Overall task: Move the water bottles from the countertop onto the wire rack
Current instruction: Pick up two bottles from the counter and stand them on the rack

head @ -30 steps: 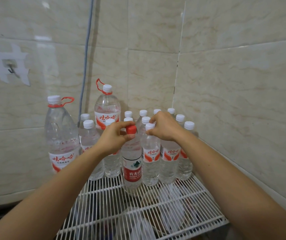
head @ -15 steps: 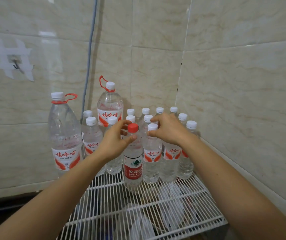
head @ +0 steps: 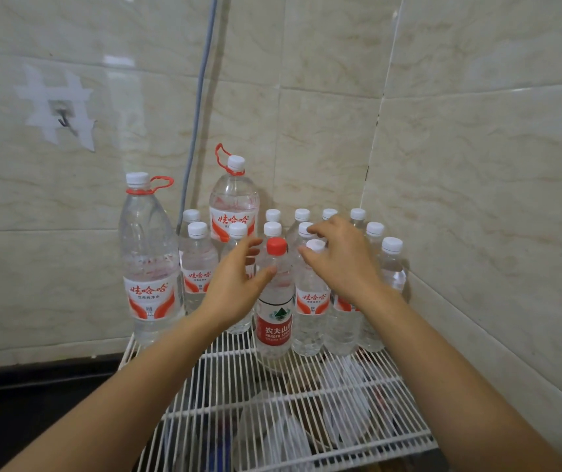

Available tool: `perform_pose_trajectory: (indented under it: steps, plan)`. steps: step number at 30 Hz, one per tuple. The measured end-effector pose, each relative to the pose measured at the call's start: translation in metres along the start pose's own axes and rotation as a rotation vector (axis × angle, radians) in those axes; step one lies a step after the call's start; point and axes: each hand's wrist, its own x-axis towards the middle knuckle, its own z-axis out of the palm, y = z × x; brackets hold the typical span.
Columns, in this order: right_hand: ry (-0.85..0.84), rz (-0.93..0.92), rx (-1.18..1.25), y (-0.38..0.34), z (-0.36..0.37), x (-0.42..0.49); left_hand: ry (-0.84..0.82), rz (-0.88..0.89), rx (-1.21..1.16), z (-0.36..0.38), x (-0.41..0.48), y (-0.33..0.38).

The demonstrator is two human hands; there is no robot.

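Observation:
A white wire rack (head: 306, 396) stands in a tiled corner and carries several clear water bottles. A red-capped bottle (head: 274, 311) with a red label stands upright at the front of the group. Beside it stands a white-capped bottle (head: 311, 301). My left hand (head: 235, 284) is just left of the red-capped bottle, fingers spread and relaxed, thumb near its neck, holding nothing. My right hand (head: 340, 260) hovers over the white-capped bottles with fingers loosely spread, gripping none of them.
Two tall bottles with red carry loops stand at the rack's left (head: 148, 260) and back (head: 234, 202). Tiled walls close in behind and on the right. A grey cable (head: 199, 97) runs down the wall. A dark countertop (head: 34, 396) lies left of the rack, with items under it.
Both hands have let go of the bottle caps and opened. The left hand has slid down and left off the red cap; the right hand has lifted off the white cap.

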Motion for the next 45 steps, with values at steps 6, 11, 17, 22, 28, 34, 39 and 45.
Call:
perform_pose_trajectory:
  steps: [6,11,17,22,28,34,39,45]
  plan:
    - [-0.103,-0.091,0.137,-0.04,0.055,-0.049,0.044,-0.081,0.087,-0.038,-0.065,-0.037]
    - [-0.329,-0.107,0.154,-0.104,0.117,-0.09,0.052,-0.163,0.266,-0.108,-0.132,-0.086]
    - [-0.478,-0.237,0.176,-0.242,0.179,-0.152,0.086,-0.347,0.546,-0.231,-0.234,-0.146]
    - [-0.594,-0.343,0.083,-0.376,0.228,-0.219,0.042,-0.538,0.72,-0.342,-0.346,-0.186]
    - [-0.796,-0.531,0.061,-0.524,0.276,-0.297,0.065,-0.81,0.83,-0.466,-0.473,-0.216]
    - [-0.892,-0.722,0.067,-0.653,0.322,-0.341,0.213,-1.017,0.841,-0.565,-0.553,-0.241]
    - [-0.948,-0.833,0.097,-0.754,0.368,-0.361,0.327,-1.122,0.825,-0.64,-0.597,-0.276]
    - [-1.016,-0.934,0.134,-0.869,0.436,-0.364,0.445,-1.236,0.796,-0.733,-0.62,-0.336]
